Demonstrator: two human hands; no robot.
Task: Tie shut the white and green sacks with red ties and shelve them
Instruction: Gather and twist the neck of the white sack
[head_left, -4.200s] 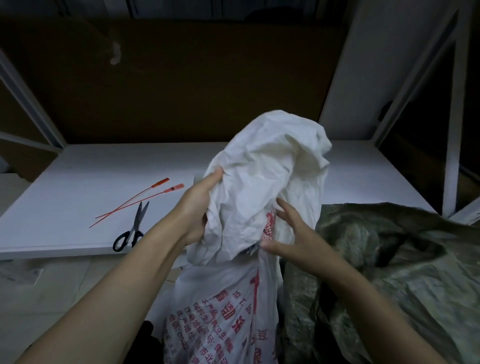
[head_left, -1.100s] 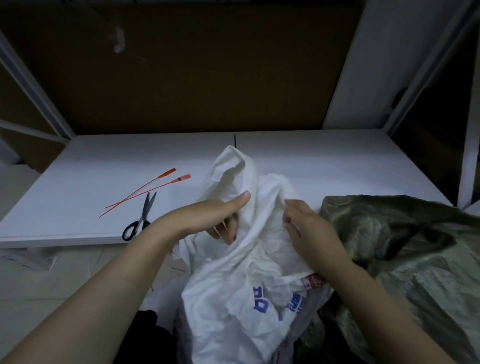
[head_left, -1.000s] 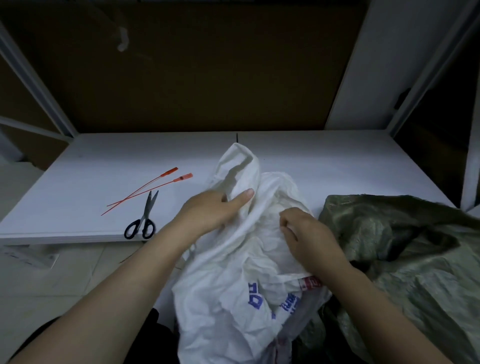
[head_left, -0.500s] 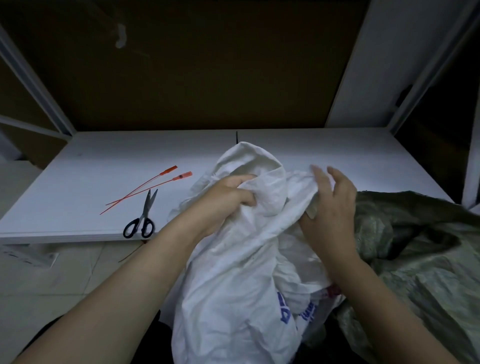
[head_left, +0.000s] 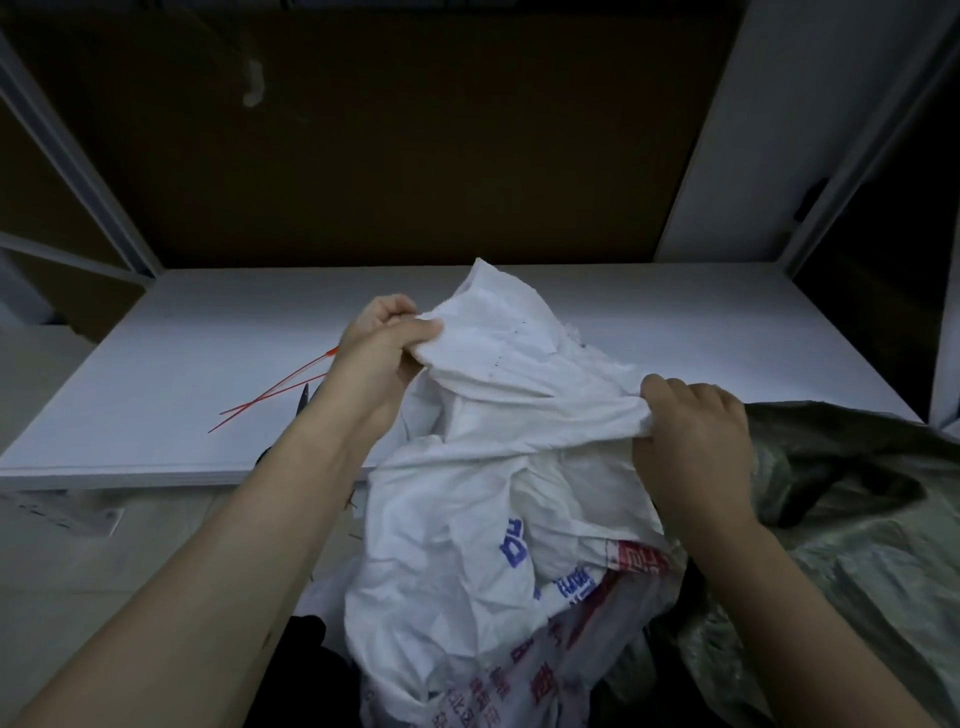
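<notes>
My left hand (head_left: 384, 343) pinches the white sack (head_left: 493, 519) at its mouth edge. My right hand (head_left: 696, 447) clenches the same rim, the cloth taut between them. The sack stands before the shelf (head_left: 208, 353), beside the green sack (head_left: 857, 519). The red ties (head_left: 270, 395) lie by my left wrist.

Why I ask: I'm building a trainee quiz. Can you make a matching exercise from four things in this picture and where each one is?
Things
1. white sack
2. green sack
3. red ties
4. scissors

Places
A. in plain view on the shelf
B. held at its top edge by the left hand and right hand
C. mostly hidden behind the left forearm
D. slumped at the far right

Pairs: 1-B, 2-D, 3-A, 4-C
</notes>
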